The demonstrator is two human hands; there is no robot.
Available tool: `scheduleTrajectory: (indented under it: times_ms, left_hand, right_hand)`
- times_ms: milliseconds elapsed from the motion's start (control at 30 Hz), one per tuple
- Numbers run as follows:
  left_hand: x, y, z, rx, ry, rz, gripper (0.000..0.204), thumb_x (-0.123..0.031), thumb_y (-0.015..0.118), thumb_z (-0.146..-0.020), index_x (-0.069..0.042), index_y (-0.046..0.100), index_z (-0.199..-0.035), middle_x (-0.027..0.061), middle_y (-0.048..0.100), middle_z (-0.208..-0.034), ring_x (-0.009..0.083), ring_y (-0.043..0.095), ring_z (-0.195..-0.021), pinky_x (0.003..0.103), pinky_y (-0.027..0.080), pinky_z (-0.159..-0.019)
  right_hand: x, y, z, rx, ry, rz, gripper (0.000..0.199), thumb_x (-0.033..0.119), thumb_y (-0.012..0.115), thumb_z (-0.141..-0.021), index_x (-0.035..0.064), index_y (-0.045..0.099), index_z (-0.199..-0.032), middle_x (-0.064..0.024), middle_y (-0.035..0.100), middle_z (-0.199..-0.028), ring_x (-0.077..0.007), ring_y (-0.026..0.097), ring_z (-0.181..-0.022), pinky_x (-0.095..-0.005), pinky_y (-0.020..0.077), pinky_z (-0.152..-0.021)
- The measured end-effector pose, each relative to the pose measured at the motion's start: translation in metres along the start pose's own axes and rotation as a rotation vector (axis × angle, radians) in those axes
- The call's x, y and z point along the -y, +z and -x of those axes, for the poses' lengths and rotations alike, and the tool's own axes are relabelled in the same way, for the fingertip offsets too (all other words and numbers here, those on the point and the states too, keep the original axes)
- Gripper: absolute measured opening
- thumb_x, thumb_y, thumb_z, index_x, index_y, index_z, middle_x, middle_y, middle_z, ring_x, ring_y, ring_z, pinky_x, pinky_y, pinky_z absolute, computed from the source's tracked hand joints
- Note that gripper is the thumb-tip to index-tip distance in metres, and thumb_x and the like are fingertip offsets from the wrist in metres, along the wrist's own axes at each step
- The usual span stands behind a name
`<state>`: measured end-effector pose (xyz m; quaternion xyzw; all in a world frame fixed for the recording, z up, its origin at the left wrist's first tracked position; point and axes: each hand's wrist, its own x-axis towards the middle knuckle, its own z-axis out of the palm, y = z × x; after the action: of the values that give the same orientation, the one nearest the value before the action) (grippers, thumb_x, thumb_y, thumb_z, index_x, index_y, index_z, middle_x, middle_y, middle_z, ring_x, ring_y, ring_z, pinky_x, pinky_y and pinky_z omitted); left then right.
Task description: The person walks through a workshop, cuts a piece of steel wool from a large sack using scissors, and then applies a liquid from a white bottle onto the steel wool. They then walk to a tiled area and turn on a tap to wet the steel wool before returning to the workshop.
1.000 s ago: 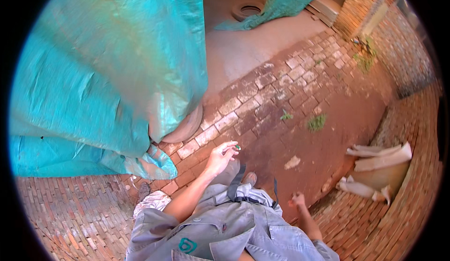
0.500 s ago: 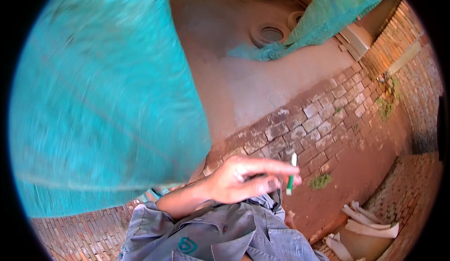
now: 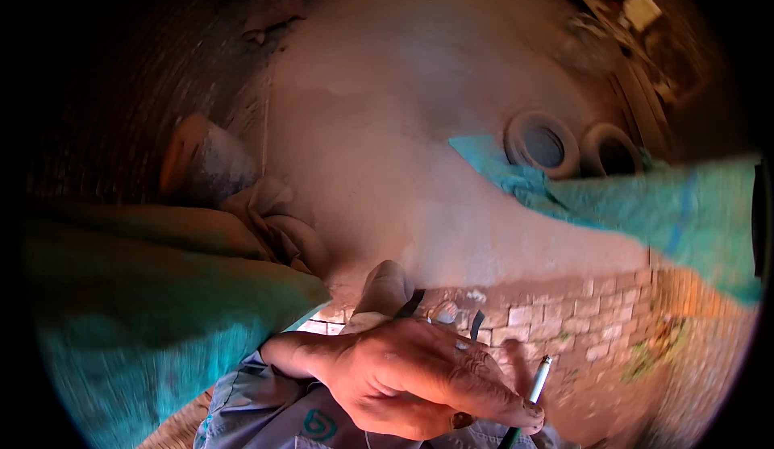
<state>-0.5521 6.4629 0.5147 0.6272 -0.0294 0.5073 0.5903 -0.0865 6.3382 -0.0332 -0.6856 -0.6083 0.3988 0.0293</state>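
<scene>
My left hand (image 3: 411,384) reaches across my front from the lower left, back of the hand up. Its fingers are closed on a slim cigarette (image 3: 538,380), white at the burnt upper end and green at the lower end. The cigarette tilts up and to the right, pinched near the fingertips. Behind it is a blurred skin-coloured shape (image 3: 516,360), which may be part of my right hand; its fingers cannot be made out.
A teal sheet (image 3: 161,352) hangs close at the left, another teal sheet (image 3: 637,199) at the right. Two tyres (image 3: 542,144) lie on the dusty floor (image 3: 363,151) ahead. A drum-like container (image 3: 205,159) stands far left. Paving bricks (image 3: 556,316) edge the floor.
The large teal sheet has dropped from the upper left to the lower left, and the view now takes in more dusty floor. My left hand looks larger and lower, still holding the cigarette.
</scene>
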Motion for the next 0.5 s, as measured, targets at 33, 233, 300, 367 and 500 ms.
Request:
scheduleTrajectory:
  times_ms: [33,233,300,367,500]
  left_hand:
    - [0.005,-0.023,-0.014,-0.018,-0.004,0.001,0.035,-0.004,0.048,-0.096,0.018,0.053,-0.123,0.0328,0.062,-0.115,0.0413,0.065,-0.103,0.046,0.052,-0.087]
    - [0.048,-0.147,-0.058,-0.386,0.29,-0.178,0.042,0.015,0.045,-0.072,0.016,0.063,-0.111,0.0266,0.07,-0.1,0.0299,0.07,-0.082,0.036,0.054,-0.073]
    - [0.053,-0.208,-0.086,-0.4,0.305,-0.163,0.045,0.018,0.044,-0.068,0.017,0.065,-0.108,0.0268,0.07,-0.097,0.0287,0.07,-0.076,0.036,0.054,-0.069]
    - [0.039,-0.269,-0.116,-0.374,0.183,-0.13,0.044,0.018,0.045,-0.068,0.017,0.064,-0.108,0.0272,0.07,-0.098,0.0288,0.07,-0.074,0.036,0.054,-0.067]
    - [0.043,-0.377,-0.174,-0.43,0.197,-0.101,0.044,0.017,0.044,-0.071,0.017,0.063,-0.111,0.0273,0.07,-0.1,0.0294,0.07,-0.071,0.037,0.054,-0.066]
  right_hand:
    - [0.011,-0.048,-0.054,-0.076,-0.134,0.046,0.035,0.026,0.046,-0.096,0.0061,0.065,-0.075,-0.0102,0.062,-0.062,-0.0191,0.063,-0.059,-0.0383,0.0508,-0.053]
    - [0.287,-0.211,-0.359,-0.032,-0.036,-0.574,0.029,0.031,0.049,-0.1,0.0047,0.059,-0.108,-0.0058,0.065,-0.095,-0.0148,0.063,-0.076,-0.029,0.0532,-0.062]
    - [0.327,-0.22,-0.401,0.01,-0.055,-0.547,0.031,0.03,0.049,-0.1,0.0046,0.059,-0.113,-0.0074,0.066,-0.098,-0.0159,0.063,-0.078,-0.0295,0.0538,-0.065]
    - [0.342,-0.208,-0.445,0.098,-0.04,-0.482,0.03,0.029,0.05,-0.099,0.0044,0.062,-0.11,-0.0087,0.067,-0.095,-0.0167,0.065,-0.077,-0.0297,0.0539,-0.064]
    - [0.291,-0.15,-0.482,0.115,-0.143,0.084,0.039,0.031,0.042,-0.097,0.0051,0.068,-0.082,-0.0134,0.067,-0.071,-0.0218,0.067,-0.068,-0.0382,0.053,-0.059]
